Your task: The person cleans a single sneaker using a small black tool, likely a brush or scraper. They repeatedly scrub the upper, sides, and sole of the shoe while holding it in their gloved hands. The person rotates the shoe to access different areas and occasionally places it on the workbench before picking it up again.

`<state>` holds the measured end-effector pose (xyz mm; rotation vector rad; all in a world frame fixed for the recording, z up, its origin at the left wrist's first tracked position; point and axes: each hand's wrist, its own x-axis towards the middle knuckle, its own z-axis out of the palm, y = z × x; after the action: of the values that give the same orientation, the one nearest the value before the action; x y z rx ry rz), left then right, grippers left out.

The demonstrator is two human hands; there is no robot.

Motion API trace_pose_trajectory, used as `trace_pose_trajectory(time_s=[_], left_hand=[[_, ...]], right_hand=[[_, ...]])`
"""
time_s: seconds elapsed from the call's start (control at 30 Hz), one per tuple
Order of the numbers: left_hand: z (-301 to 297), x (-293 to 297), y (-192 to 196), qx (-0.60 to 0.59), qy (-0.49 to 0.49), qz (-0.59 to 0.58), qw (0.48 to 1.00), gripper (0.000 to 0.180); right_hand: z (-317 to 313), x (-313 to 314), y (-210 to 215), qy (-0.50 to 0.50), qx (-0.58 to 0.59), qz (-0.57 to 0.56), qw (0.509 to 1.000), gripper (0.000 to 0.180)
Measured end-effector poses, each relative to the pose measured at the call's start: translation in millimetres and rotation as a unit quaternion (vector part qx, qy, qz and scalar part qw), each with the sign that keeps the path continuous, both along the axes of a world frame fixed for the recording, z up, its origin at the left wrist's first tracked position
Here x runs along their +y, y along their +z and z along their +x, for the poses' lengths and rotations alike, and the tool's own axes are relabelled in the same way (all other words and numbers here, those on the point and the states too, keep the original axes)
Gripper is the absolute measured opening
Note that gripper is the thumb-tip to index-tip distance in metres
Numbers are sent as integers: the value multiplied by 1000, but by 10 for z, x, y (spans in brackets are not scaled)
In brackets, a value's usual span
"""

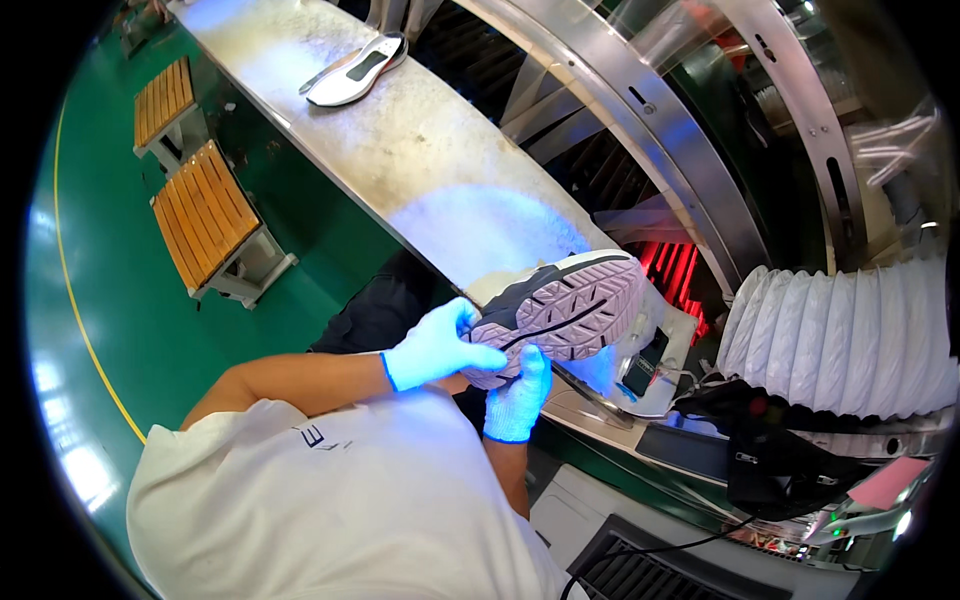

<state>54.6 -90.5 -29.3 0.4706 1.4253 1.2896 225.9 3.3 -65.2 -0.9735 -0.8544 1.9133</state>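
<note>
Both my hands, in pale blue gloves, hold a shoe (pixel 570 305) turned sole up. Its sole is pale lilac with dark grooves, with a white midsole and a dark upper. My left hand (pixel 435 345) wraps over the heel end from the left. My right hand (pixel 518 395) grips the same end from underneath. The shoe's toe points up and to the right, over the edge of a long metal worktable (pixel 440 170).
A white shoe part with a dark inner panel (pixel 355 72) lies far along the table. Two wooden slatted stools (pixel 205 215) (pixel 165 100) stand on the green floor at left. A white ribbed duct (pixel 840 330), a red-glowing opening (pixel 675 265) and black fabric (pixel 770 440) are at right.
</note>
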Motion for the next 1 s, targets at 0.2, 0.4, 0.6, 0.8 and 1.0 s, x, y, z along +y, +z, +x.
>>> trace_pose_trajectory(time_s=[0.2, 0.4, 0.6, 0.8, 1.0], left_hand=[[-65, 19, 165, -124, 18, 62, 990, 58], [-259, -106, 162, 175, -80, 94, 977, 66], [-353, -177, -53, 288, -79, 177, 938, 72], [-595, -314, 284, 140, -10, 318, 938, 62], [-830, -285, 697, 231, -48, 345, 908, 35]], right_hand=[[-76, -189, 340, -4, -173, 94, 980, 56], [14, 83, 1536, 33, -113, 401, 909, 118], [-325, -58, 1560, 81, -204, 407, 887, 77], [-556, -112, 1254, 142, -171, 602, 767, 82], [-573, -104, 1285, 188, -187, 615, 743, 81]])
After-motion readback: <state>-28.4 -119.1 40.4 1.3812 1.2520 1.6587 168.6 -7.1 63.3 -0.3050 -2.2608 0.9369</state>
